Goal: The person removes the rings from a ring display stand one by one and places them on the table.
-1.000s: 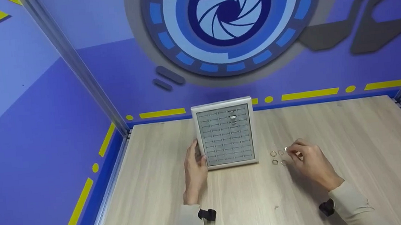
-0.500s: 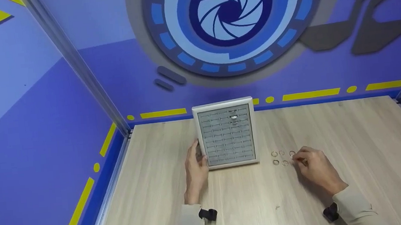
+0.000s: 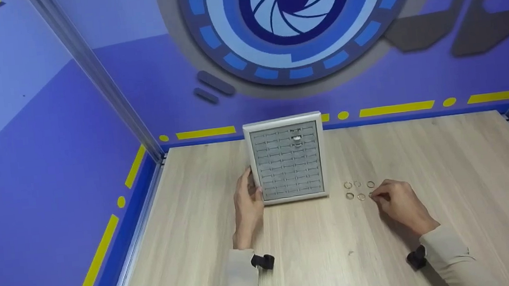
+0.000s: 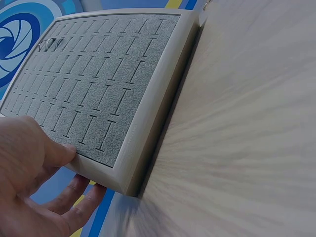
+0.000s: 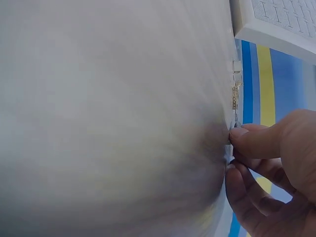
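An upright ring display board [image 3: 287, 158] has a pale frame and grey slotted padding. A few silver rings [image 3: 297, 138] sit in the slots near its top right. My left hand [image 3: 248, 213] grips the board's lower left edge; in the left wrist view the thumb [image 4: 61, 154] lies on the front of the frame and the other fingers reach behind. To the right of the board, several loose rings lie in two short rows, among them a back right ring [image 3: 370, 184] and a front left ring [image 3: 349, 196]. My right hand [image 3: 398, 201] pinches a small ring [image 3: 371, 195] at the front row's right end.
The wooden table [image 3: 312, 259] runs back to a blue and purple printed wall [image 3: 146, 88]. A metal post [image 3: 104, 87] rises at the back left corner. Black straps [image 3: 263, 261] circle both wrists.
My right hand has shifted slightly toward me from the back right ring, which now lies uncovered, to the front row. The left hand keeps its hold on the board. The head view has tilted slightly.
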`<state>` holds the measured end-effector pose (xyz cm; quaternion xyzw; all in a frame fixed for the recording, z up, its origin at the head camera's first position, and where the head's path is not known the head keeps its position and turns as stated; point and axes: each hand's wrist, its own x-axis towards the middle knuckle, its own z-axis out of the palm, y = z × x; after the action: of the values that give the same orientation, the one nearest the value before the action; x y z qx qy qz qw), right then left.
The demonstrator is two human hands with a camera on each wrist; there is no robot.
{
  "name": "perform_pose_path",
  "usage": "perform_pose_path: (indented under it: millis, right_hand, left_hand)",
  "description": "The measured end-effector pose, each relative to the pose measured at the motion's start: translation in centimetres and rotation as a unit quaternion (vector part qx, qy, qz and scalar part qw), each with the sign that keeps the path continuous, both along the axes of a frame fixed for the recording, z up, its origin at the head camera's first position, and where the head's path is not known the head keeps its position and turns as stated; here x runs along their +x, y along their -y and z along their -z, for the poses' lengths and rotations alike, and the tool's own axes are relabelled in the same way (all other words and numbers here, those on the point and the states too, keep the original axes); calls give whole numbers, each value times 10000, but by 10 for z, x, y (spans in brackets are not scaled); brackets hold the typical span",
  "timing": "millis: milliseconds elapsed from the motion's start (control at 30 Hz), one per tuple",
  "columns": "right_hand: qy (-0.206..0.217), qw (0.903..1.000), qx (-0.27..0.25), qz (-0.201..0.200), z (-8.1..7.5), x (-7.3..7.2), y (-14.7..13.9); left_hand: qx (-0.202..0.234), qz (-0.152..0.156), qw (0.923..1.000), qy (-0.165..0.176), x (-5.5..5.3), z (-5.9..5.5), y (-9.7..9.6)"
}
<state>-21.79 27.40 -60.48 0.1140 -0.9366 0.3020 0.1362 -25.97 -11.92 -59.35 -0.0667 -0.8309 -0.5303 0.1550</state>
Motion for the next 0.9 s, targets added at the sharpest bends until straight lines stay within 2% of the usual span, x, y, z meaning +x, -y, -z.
perform_pose_path:
  millis: [200,567,700,900]
  right_hand:
    - [194,9998,16,6,-1,0,0]
    - [147,9999,-67,15,-3,1,-1]
    - [66,9997,-208,54,-10,-2,1]
    - [-311,9987,-406,-20,-28,-10,11]
  left_hand:
    - [-2,-29,9999,118,0,-1,-1]
    - [4,60,9999,81,0,-2,0]
    - [22,71,10000,42,0,-3,-1]
    - [18,10,10000,53,0,-3,-1]
